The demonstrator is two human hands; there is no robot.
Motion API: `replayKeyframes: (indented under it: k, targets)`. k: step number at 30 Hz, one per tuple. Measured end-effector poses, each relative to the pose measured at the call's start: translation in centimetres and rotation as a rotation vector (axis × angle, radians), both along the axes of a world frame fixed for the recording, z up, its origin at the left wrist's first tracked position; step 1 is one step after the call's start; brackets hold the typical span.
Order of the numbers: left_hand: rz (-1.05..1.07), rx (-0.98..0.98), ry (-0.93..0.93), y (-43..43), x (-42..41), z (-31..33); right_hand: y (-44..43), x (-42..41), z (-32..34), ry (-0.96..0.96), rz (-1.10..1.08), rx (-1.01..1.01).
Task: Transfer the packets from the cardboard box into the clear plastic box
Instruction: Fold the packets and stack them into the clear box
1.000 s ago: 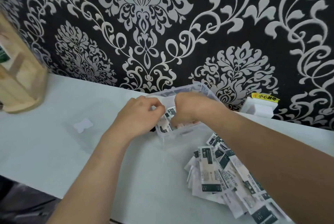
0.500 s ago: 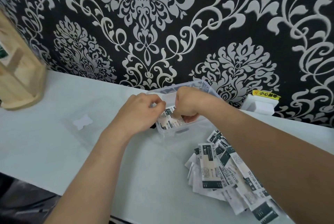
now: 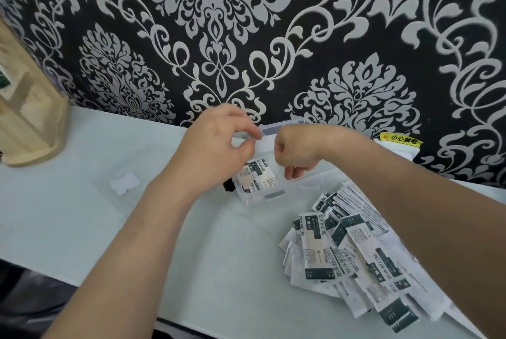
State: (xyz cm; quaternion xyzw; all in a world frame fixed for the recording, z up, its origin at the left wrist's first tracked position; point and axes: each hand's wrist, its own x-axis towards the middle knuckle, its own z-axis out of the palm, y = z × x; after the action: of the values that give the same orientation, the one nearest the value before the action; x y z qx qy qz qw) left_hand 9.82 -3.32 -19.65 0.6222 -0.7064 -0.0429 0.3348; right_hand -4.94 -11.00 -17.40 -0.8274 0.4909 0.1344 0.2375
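Black-and-silver damask wallpaper (image 3: 246,24) fills the back, with a pale table top (image 3: 82,229) below it. A wooden rack (image 3: 30,125) is cut off at the far left. The cardboard box is not in view. The loose packets (image 3: 353,256), dark green and white, lie fanned in a heap on the table at right, partly under the right forearm, near the clear plastic box (image 3: 273,196) but not touching it. The box stands open at mid-table by the wall, and a few stowed packets (image 3: 258,177) lie flat at its near left end. Step, judged: loading or tidying packets inside the box, task early, most of the stock not yet in. Next move probably calls for a reach back to the heap, a pinch on a small stack with edges squared, and a flat drop beside those already in; the thin slippery sachets could fan out or catch the rim. Both forearms come in from the bottom edge and meet over the box. Left hand (image 3: 216,144) hovers above the box's left end, back up, fingers curled, thumb and forefinger tips close by the far rim; blurred, cannot tell if it pinches anything. Right hand (image 3: 295,147) is knuckles-up, fingers (image 3: 293,173) curled down into the box; grasp hidden, cannot tell. A white label (image 3: 124,182) lies left on the table. A yellow warning sticker (image 3: 401,140) sits at the wall, right.
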Motion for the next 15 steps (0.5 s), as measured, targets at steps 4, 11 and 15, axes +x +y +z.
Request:
replayKeyframes:
  k: [4,11,15]
  targets:
    - [-0.236,0.412,-0.512,-2.6,-2.4,3.5,0.5,-1.9,0.9,-0.108,0.022,-0.238]
    - [-0.442,0.749,-0.826,-5.9,-5.4,0.4,1.3,-4.4,0.9,-0.209,0.030,-0.375]
    - [-0.490,0.729,-0.808,-6.7,-5.4,-0.4,1.0,-4.6,-0.1,-0.230,0.062,-0.459]
